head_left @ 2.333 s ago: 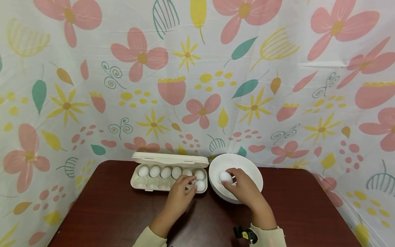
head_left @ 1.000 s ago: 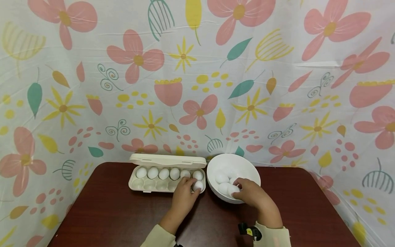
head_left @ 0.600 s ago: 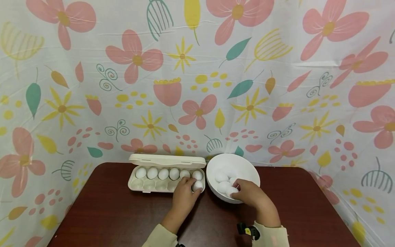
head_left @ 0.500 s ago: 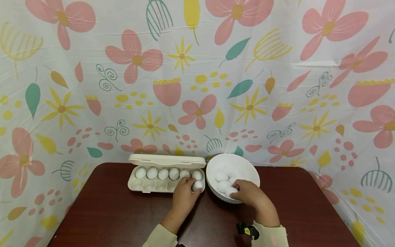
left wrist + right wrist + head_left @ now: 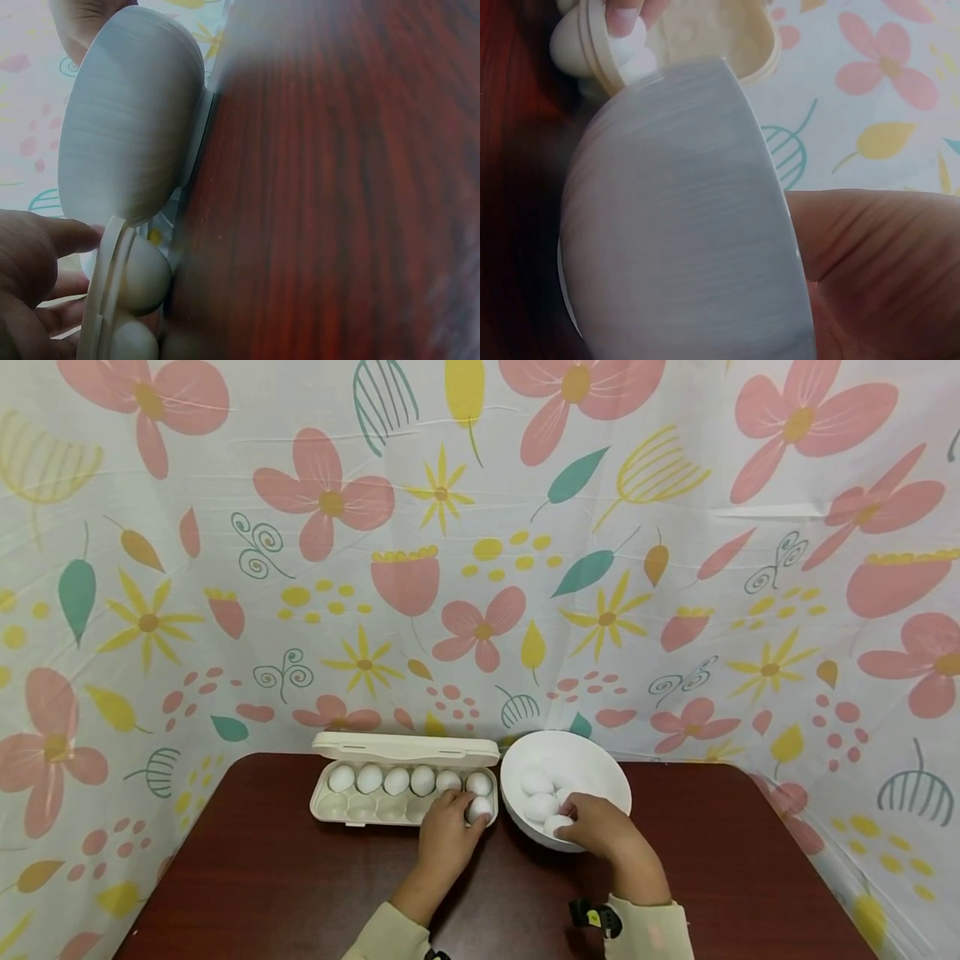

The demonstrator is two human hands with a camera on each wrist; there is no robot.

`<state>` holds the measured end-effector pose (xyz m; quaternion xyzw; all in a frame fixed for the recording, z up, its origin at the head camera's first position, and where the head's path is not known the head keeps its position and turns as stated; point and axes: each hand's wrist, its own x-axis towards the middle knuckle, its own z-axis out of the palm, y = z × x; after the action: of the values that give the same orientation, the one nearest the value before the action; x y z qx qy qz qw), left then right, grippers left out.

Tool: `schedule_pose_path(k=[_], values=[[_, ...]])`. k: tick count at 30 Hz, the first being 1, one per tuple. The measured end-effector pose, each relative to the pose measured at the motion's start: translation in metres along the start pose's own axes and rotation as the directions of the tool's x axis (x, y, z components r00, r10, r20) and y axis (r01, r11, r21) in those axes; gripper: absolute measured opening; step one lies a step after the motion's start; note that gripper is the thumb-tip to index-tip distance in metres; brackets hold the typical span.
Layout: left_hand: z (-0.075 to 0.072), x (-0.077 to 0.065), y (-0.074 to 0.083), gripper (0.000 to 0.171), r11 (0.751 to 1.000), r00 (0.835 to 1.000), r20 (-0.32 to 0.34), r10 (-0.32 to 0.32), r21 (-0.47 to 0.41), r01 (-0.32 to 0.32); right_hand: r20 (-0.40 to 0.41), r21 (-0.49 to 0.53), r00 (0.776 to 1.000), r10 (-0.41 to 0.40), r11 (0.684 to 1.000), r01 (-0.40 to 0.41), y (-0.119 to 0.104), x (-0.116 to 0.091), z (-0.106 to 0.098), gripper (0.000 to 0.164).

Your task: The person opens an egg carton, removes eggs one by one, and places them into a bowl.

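My left hand pinches a white egg seated in the front right corner of the cream egg carton. Inside the white bowl, my right hand has thumb and fingers around another egg low by the near wall. More eggs lie beside it, some partly hidden by the hand. In the left wrist view the fingers reach over the carton's edge. The bowl's outer wall blocks the right fingertips in the right wrist view.
Along the carton's back row sit several eggs, with the raised lid behind them. Carton and bowl stand side by side at the back of the dark red table, before a flowered cloth.
My right hand has lowered its egg from above the bowl down among the others. My left hand has moved slightly right and closed its fingers around the front corner egg.
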<state>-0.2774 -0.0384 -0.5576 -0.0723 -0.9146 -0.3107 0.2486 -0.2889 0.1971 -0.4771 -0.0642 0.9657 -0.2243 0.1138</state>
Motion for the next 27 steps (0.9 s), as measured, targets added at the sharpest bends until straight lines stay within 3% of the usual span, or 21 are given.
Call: schedule_pose_path(k=[11,27], values=[[-0.0008,0.0004,-0.0026,0.032,0.999,1.000,0.001,0.010,-0.036,-0.010,-0.054,-0.029,0.998,-0.023,0.999,0.021,0.0015,0.0037,0.0012,0.022],[-0.0052,0.0008,-0.0016,0.033,0.993,0.998,0.045,-0.053,-0.101,0.058,-0.071,-0.039,0.997,0.015,0.999,-0.017,-0.0009,0.0027,-0.0010,0.027]])
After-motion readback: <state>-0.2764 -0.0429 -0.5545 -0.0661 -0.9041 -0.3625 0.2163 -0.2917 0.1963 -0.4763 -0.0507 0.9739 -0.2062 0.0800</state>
